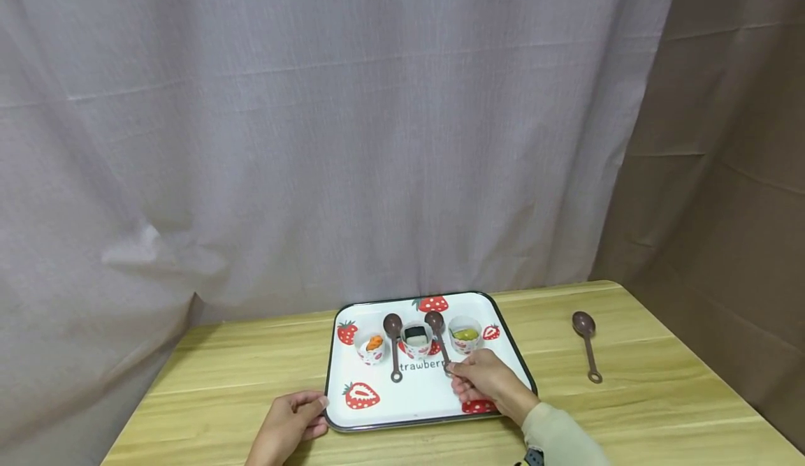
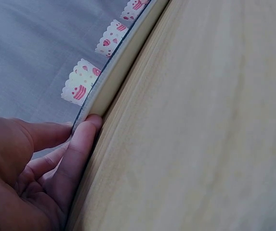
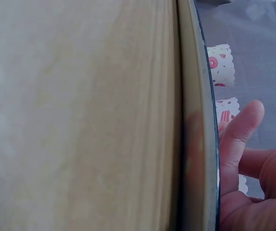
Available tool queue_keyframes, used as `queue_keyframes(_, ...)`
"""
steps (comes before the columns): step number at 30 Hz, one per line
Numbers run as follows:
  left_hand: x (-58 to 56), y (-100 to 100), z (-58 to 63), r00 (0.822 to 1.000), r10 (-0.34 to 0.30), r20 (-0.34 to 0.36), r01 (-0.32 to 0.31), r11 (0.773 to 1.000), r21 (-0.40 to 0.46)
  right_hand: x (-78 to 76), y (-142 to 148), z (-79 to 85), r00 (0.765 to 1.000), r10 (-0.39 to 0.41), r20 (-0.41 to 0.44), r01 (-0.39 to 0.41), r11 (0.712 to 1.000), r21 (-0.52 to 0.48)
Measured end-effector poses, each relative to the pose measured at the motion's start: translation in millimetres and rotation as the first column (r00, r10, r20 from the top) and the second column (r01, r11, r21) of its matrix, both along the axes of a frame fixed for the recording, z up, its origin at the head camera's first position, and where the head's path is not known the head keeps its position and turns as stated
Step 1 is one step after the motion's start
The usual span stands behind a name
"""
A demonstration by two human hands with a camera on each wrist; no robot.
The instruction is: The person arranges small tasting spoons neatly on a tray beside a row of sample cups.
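A white tray [image 1: 415, 403] with a dark rim and strawberry prints lies on the table. My left hand [image 1: 288, 425] grips its front left corner; in the left wrist view the thumb is at the rim and a finger [image 2: 82, 139] lies against the outer wall. My right hand [image 1: 487, 382] is over the tray's right part, pinching the handle end of a brown spoon [image 1: 435, 323]. That spoon lies between a cup with a black-and-white piece [image 1: 416, 335] and a cup with green food [image 1: 465, 334]. The right wrist view does not show the spoon.
Another brown spoon [image 1: 393, 326] lies on the tray, beside a paper cup with an orange piece [image 1: 371, 347]. A third brown spoon [image 1: 585, 325] rests on the wooden table [image 1: 654, 396] to the right. A grey curtain [image 1: 377, 137] hangs behind the table.
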State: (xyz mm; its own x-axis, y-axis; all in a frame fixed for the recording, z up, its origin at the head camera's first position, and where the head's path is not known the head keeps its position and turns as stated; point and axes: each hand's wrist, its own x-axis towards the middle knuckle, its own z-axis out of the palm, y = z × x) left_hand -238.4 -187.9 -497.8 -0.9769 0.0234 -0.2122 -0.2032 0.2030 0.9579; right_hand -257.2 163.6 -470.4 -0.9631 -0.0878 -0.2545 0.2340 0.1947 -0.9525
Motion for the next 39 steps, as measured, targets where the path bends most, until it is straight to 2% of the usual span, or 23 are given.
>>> queue_keyframes(13, 1.6, -1, 1.1, 1.0, -0.023, -0.02, 0.023, 1.0, 0.001, -3.5, -1, -0.4, 1.0, -0.022, 0.004, 0.022, 0.999, 0.029)
queue_keyframes(24, 0.7, -1, 1.2, 0.999, -0.033, -0.01, 0.033, 0.999, -0.007, -0.8, 2, 0.9, 1.0, 0.023, -0.009, -0.023, 0.999, 0.032)
queue_keyframes(31, 2.2, -1, 3.4, 0.999, -0.033, -0.017, 0.034, 0.999, 0.007, 4.6, 4, 9.1, 0.996, 0.039, -0.074, -0.034, 0.997, 0.069)
queue_keyframes(39, 2.3, -1, 3.9, 0.999, -0.032, -0.013, 0.032, 0.999, 0.002, 13.0, 11, 27.2, 0.987, -0.03, -0.158, 0.049, 0.991, 0.121)
